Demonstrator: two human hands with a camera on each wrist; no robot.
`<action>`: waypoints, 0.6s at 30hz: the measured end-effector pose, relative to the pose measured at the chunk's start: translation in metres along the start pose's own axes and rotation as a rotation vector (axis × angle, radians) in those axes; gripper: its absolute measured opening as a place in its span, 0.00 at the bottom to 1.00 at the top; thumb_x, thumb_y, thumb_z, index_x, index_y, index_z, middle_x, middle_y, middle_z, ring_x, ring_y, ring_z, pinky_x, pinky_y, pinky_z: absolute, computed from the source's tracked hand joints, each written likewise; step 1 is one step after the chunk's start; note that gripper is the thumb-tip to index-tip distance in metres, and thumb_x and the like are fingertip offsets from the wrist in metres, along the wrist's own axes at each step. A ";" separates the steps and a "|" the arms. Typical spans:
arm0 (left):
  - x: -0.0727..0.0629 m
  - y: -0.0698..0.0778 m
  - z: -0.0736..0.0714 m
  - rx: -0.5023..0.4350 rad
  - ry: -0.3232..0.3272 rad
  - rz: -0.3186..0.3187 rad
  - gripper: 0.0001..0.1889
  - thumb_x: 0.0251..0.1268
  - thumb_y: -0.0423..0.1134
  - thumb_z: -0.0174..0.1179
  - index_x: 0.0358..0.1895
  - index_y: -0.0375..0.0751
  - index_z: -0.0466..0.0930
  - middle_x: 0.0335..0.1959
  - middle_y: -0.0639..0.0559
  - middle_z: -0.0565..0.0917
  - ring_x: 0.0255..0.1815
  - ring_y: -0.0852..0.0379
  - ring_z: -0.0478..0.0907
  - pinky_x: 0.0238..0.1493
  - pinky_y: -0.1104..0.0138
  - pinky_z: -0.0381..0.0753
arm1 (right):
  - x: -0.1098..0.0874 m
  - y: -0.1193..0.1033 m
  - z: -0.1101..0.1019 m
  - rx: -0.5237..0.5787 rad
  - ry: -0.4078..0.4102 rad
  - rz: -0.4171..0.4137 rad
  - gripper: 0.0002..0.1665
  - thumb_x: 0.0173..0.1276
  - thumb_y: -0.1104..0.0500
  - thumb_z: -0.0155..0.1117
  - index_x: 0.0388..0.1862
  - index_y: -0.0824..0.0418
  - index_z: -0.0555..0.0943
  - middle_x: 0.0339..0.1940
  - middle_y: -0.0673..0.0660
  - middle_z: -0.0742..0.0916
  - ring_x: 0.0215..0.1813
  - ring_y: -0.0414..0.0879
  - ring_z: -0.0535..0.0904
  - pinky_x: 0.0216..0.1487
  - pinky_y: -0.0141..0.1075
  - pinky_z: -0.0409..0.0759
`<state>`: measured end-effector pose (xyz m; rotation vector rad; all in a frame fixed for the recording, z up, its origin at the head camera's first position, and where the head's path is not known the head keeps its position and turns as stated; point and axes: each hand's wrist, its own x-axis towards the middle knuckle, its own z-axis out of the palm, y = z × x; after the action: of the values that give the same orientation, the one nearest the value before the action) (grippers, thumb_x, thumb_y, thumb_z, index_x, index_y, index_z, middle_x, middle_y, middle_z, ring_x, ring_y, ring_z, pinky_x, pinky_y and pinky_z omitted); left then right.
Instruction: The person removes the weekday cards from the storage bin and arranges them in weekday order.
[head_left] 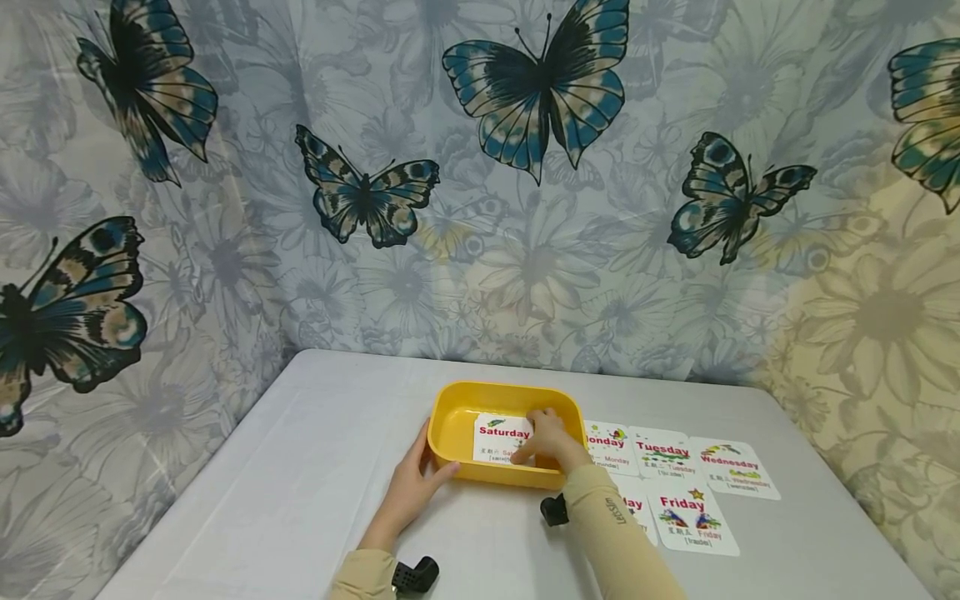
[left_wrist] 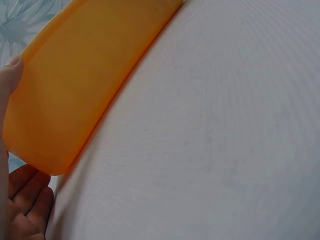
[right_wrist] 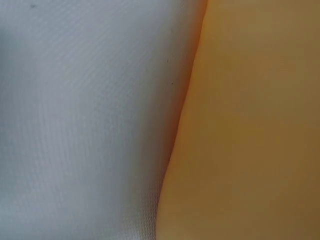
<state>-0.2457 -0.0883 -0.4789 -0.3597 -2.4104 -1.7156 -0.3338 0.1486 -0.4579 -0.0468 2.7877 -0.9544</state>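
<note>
A yellow plastic box (head_left: 504, 473) stands on the table in the head view. My left hand (head_left: 411, 492) grips its left front corner, thumb at the front rim and fingers round the left side. The left wrist view shows that thumb (left_wrist: 14, 72) on the rim of the box (left_wrist: 75, 75). Inside the box lies a white word card reading Saturday (head_left: 495, 433). My right hand (head_left: 551, 437) reaches in over the right wall and holds the card's right part between thumb and fingers, covering that end. The right wrist view has only the box wall (right_wrist: 250, 125) and tablecloth.
Right of the box, cards lie in two rows: Monday (head_left: 609, 450), Tuesday (head_left: 663, 450) and Wednesday (head_left: 735, 468) behind, Friday (head_left: 693, 518) in front. Another front card (head_left: 637, 505) is partly hidden by the right sleeve. A butterfly-print curtain (head_left: 525, 275) hangs behind the white table (head_left: 285, 500).
</note>
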 end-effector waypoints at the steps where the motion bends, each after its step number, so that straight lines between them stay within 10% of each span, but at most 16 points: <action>1: 0.000 0.000 0.000 0.001 0.000 0.002 0.45 0.58 0.45 0.64 0.73 0.38 0.47 0.70 0.39 0.56 0.68 0.45 0.57 0.65 0.59 0.59 | 0.000 0.000 0.000 -0.003 0.000 -0.002 0.54 0.36 0.55 0.82 0.63 0.70 0.68 0.58 0.67 0.68 0.58 0.60 0.62 0.64 0.53 0.61; 18: 0.001 0.000 0.000 0.004 0.001 -0.001 0.45 0.58 0.45 0.65 0.73 0.37 0.47 0.70 0.40 0.55 0.68 0.45 0.57 0.65 0.60 0.59 | 0.002 -0.001 0.003 0.095 0.077 0.059 0.49 0.37 0.61 0.82 0.57 0.70 0.65 0.51 0.65 0.72 0.50 0.56 0.66 0.61 0.49 0.66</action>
<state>-0.2463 -0.0885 -0.4789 -0.3571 -2.4140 -1.7106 -0.3352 0.1462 -0.4598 0.0880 2.7917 -1.0940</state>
